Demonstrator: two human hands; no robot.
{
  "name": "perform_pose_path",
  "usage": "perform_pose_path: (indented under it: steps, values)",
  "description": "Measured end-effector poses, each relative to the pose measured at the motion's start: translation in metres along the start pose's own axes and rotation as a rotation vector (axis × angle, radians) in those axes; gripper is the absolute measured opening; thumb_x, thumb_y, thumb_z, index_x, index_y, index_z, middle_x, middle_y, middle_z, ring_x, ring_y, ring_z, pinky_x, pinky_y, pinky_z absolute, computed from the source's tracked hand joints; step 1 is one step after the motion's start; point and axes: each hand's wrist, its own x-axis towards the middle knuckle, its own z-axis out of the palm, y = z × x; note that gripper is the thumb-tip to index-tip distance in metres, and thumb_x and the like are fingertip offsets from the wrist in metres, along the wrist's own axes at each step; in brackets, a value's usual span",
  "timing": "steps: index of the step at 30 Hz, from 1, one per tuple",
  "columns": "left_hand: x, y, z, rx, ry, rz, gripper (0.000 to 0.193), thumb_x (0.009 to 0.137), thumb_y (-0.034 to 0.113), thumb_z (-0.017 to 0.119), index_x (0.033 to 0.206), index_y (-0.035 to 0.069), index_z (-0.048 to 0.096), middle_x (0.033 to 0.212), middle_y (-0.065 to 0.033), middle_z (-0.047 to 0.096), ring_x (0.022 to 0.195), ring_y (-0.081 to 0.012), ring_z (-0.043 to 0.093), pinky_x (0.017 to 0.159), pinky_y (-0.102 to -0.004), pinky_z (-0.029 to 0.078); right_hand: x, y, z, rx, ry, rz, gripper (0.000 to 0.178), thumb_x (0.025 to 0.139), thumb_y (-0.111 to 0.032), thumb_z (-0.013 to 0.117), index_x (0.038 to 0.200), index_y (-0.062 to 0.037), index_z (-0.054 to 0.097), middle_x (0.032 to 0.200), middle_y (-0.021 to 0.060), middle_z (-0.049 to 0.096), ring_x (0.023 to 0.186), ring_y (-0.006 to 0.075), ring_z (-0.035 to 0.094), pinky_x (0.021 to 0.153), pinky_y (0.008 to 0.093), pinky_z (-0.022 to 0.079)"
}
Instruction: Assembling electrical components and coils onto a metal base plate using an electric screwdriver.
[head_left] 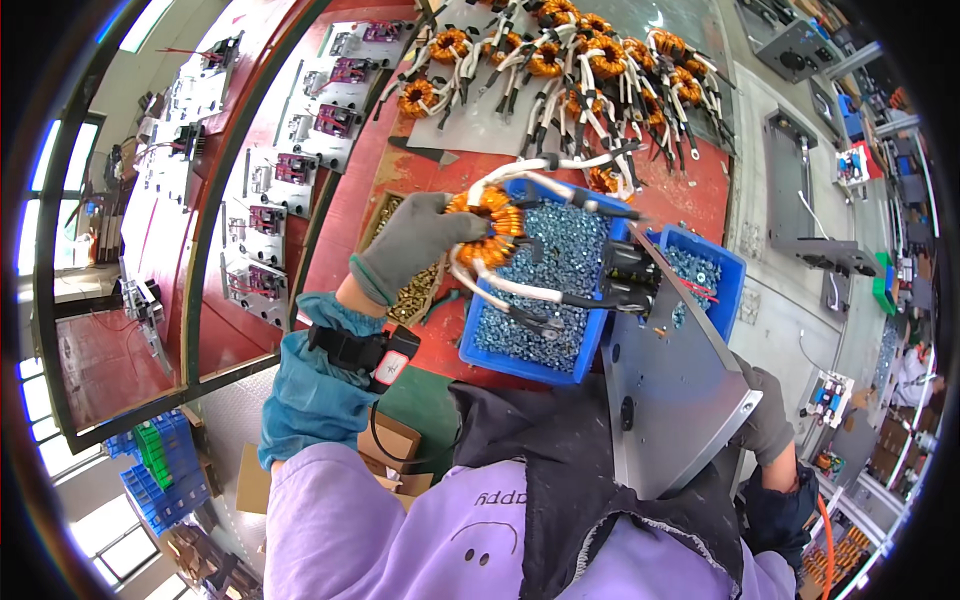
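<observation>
My gloved left hand is closed around a toroidal coil wound with orange copper wire. White-sleeved leads with black ends run from the coil to the right, over a blue bin of small screws. On the right, my gloved right hand grips the edge of a grey metal panel, which stands tilted against my front. Most of that hand's fingers are hidden behind the panel. Black fittings sit by the panel's far edge, near the lead ends.
Many similar coils lie heaped at the back of the red bench. A second blue bin of fasteners stands behind the panel. Brass-coloured parts fill a box by my left wrist. Racked plates with purple components stand at the left.
</observation>
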Motion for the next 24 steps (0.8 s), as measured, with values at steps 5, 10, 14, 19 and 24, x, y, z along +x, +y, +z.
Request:
perform_pose_path:
  steps: [5, 10, 14, 19, 24]
  values:
    - [0.001, 0.054, 0.034, 0.57, -0.141, 0.071, 0.035, 0.076, 0.026, 0.072, 0.098, 0.0, 0.068, 0.077, -0.0079, 0.068, 0.071, -0.0164, 0.065, 0.066, -0.0332, 0.051, -0.003, 0.008, -0.001, 0.042, -0.068, 0.073, 0.081, 0.06, -0.032, 0.081, 0.131, -0.0075, 0.049, 0.081, 0.013, 0.066, 0.069, 0.0368, 0.06, 0.066, 0.0428, 0.046]
    - [-0.01, 0.074, 0.047, 1.328, -0.346, 0.371, 0.04, 0.07, 0.038, 0.073, 0.1, 0.013, 0.07, 0.078, -0.0144, 0.067, 0.078, -0.0354, 0.065, 0.069, -0.0447, 0.051, -0.002, 0.007, -0.009, -0.054, -0.062, -0.008, 0.079, 0.061, -0.029, 0.079, 0.13, -0.0073, 0.049, 0.079, 0.0135, 0.065, 0.069, 0.037, 0.06, 0.066, 0.043, 0.046]
    - [-0.019, 0.043, 0.082, 1.446, -0.582, 0.308, 0.036, 0.068, 0.038, 0.073, 0.096, 0.015, 0.069, 0.074, -0.011, 0.065, 0.075, -0.0337, 0.066, 0.065, -0.0439, 0.052, 0.004, -0.001, -0.011, 0.0, -0.086, 0.038, 0.079, 0.061, -0.028, 0.078, 0.13, -0.0069, 0.049, 0.078, 0.014, 0.065, 0.069, 0.0371, 0.06, 0.066, 0.0431, 0.046]
    - [-0.019, 0.012, 0.078, 1.195, -0.379, 0.421, 0.038, 0.066, 0.036, 0.075, 0.099, 0.017, 0.07, 0.073, -0.0105, 0.065, 0.072, -0.0319, 0.066, 0.064, -0.0417, 0.052, 0.007, 0.002, -0.011, -0.078, -0.057, -0.027, 0.073, 0.064, -0.029, 0.075, 0.129, -0.0065, 0.05, 0.077, 0.0147, 0.064, 0.068, 0.0374, 0.059, 0.065, 0.0437, 0.045]
    - [-0.018, 0.01, 0.076, 0.672, -0.029, 0.19, 0.041, 0.066, 0.031, 0.076, 0.103, 0.013, 0.069, 0.079, -0.0143, 0.068, 0.075, -0.0302, 0.068, 0.069, -0.0384, 0.054, 0.0, 0.011, -0.004, 0.005, -0.065, 0.059, 0.067, 0.068, -0.029, 0.073, 0.127, -0.0065, 0.051, 0.076, 0.0149, 0.063, 0.066, 0.0373, 0.058, 0.065, 0.0433, 0.044]
